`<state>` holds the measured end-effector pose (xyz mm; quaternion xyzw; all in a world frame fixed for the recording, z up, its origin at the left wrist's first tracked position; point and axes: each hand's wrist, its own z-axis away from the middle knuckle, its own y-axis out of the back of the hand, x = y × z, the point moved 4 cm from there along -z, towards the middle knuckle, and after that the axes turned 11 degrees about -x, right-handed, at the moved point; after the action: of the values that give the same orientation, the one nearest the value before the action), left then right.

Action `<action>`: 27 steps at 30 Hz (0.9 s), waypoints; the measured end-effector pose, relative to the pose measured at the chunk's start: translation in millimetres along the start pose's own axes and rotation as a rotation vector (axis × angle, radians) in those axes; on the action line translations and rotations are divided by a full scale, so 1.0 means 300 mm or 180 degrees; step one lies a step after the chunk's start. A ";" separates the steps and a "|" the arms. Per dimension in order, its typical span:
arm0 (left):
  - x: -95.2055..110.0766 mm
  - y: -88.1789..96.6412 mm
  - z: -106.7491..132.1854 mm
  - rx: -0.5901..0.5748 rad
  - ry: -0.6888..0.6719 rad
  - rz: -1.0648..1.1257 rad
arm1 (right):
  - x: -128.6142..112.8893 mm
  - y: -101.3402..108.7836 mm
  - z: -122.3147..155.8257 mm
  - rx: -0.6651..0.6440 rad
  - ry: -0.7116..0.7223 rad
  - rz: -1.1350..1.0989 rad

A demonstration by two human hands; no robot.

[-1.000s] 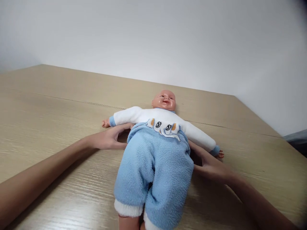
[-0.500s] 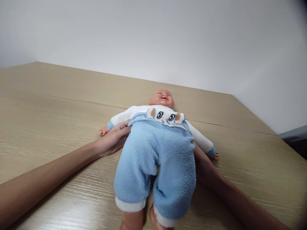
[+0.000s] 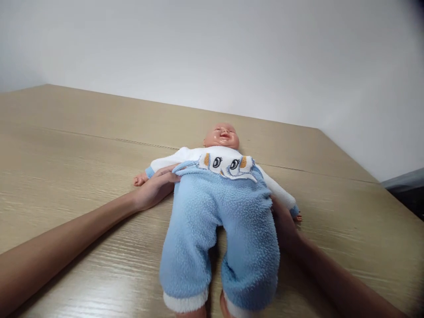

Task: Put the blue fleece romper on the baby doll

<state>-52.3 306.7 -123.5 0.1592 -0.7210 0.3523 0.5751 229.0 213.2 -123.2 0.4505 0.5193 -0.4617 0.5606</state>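
Observation:
A baby doll (image 3: 222, 135) lies on its back on the wooden table, head away from me, arms out to both sides. It wears a white top (image 3: 189, 154) with blue cuffs and fluffy blue trousers (image 3: 198, 207) with white hems. An embroidered animal face (image 3: 225, 165) folds over at the waist. My left hand (image 3: 157, 187) is closed at the left edge of the waist, thumb over the blue cloth, other fingers partly under it. At the right side of the waist, my right hand (image 3: 282, 218) grips the bunched cloth, its fingertips hidden behind it.
The wide table (image 3: 82, 117) has a seam running across it behind the doll. A pale wall (image 3: 205, 53) rises beyond its far edge. A dark object (image 3: 407, 192) shows past the table's right edge.
The trouser legs now reach lower towards me and spread slightly wider, covering more of the doll's legs. The embroidered flap shifted slightly left. Both hands stay at the waist.

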 end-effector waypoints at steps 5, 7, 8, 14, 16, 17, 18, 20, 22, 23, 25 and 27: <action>0.009 0.020 0.018 -0.0073 0.0115 -0.0076 | -0.036 0.020 0.002 0.0101 0.0466 0.0044; 0.032 0.019 0.025 -0.0099 0.0088 -0.0268 | -0.058 0.026 0.006 0.0131 0.0716 0.0112; 0.048 0.015 0.025 -0.0120 0.0049 -0.0456 | -0.070 0.028 0.004 0.0163 0.0807 0.0110; 0.109 -0.027 -0.022 0.0152 -0.0045 -0.1307 | -0.085 0.026 -0.088 0.0049 0.0387 -0.0319; 0.092 -0.024 -0.023 0.0327 0.0117 -0.1268 | -0.058 0.035 -0.114 -0.0074 0.0172 -0.0327; 0.081 -0.019 -0.018 0.0376 0.0197 -0.1315 | -0.042 0.045 -0.117 -0.0072 0.0085 -0.0201; 0.071 -0.013 -0.009 0.0380 0.0262 -0.1463 | -0.026 0.057 -0.113 -0.0029 0.0014 0.0001; 0.057 0.001 0.013 0.0309 0.0360 -0.1970 | -0.002 0.075 -0.089 0.0015 -0.0084 0.0471; 0.048 0.011 0.033 0.0220 0.0417 -0.2434 | 0.014 0.081 -0.058 0.0000 -0.0101 0.0748; 0.043 0.014 0.039 0.0185 0.0429 -0.2530 | 0.020 0.079 -0.047 -0.0003 -0.0106 0.0767; 0.033 0.011 0.040 0.0214 0.0412 -0.2421 | 0.030 0.073 -0.037 0.0124 -0.0152 0.0521; 0.020 0.004 0.027 0.0414 0.0329 -0.2041 | 0.038 0.054 -0.045 0.0245 -0.0218 -0.0047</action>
<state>-60.5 302.9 -119.0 0.3963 -0.5800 0.2062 0.6812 243.0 228.8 -135.0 0.4518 0.4850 -0.5006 0.5568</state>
